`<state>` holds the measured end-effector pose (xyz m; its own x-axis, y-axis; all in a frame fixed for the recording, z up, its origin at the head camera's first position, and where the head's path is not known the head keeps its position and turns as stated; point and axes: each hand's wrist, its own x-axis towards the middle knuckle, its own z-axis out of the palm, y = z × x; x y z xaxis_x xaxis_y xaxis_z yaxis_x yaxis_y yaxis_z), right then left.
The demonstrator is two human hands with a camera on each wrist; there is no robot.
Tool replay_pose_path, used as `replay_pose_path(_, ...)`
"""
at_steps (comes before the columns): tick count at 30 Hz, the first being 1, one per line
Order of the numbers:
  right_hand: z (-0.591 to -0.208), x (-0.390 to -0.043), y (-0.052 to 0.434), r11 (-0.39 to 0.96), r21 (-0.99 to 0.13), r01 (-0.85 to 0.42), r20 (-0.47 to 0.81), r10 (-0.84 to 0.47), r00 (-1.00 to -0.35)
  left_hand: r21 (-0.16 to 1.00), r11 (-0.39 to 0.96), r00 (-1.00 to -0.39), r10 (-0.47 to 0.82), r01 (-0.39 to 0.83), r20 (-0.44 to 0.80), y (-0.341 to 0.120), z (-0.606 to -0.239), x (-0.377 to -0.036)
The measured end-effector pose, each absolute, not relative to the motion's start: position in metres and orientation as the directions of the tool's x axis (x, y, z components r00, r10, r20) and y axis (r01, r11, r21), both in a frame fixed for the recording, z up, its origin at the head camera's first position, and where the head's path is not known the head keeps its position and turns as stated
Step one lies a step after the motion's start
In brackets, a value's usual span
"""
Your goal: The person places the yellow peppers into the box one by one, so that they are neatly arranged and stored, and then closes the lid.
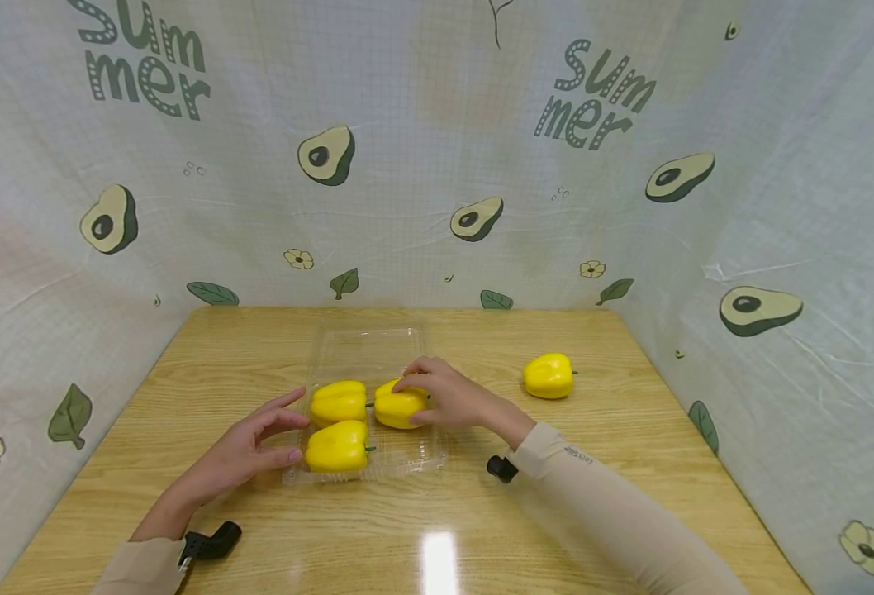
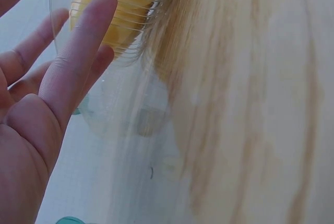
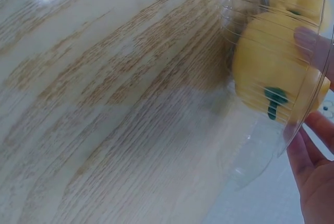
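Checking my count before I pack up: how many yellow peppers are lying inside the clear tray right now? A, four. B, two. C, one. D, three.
D: three yellow peppers lie in the clear tray, and a fourth pepper sits apart on the table.

You get bright, even light with a glare patch on the table. Both wrist views are blurred; the head view bends at its edges.

yellow peppers: 4 | clear plastic trays: 1 | hands: 2 | wooden tables: 1
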<state>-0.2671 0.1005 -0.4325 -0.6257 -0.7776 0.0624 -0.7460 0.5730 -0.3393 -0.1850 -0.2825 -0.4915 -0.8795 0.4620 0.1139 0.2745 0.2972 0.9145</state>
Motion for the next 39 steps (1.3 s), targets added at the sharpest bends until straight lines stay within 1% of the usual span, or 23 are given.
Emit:
replay_pose_path(16,-0.426,-0.266,0.105,0.556,-0.346,-0.756,0.072,-0.788,-0.612,0.914,0.300,-0.882,0.458,0.272,0.112,-0.282,-0.492,-0.184)
replay_pose_path(26,-0.417,-0.269,0.117,0.540,-0.358,-0.762,0.109,-0.786,-0.609,0.915,0.304,-0.884,0.456,0.263,0.103,-0.282,-0.491,-0.183)
replay_pose_path(34,-0.406,-0.267,0.138,0.569,-0.370,-0.734,0.109,-0.758,-0.643,0.916,0.308,-0.886,0.453,0.258,0.098,-0.282,-0.491,-0.183)
replay_pose_path(39,-0.399,-0.265,0.160,0.592,-0.352,-0.725,0.113,-0.742,-0.660,0.915,0.314,-0.889,0.449,0.254,0.093,-0.282,-0.490,-0.184)
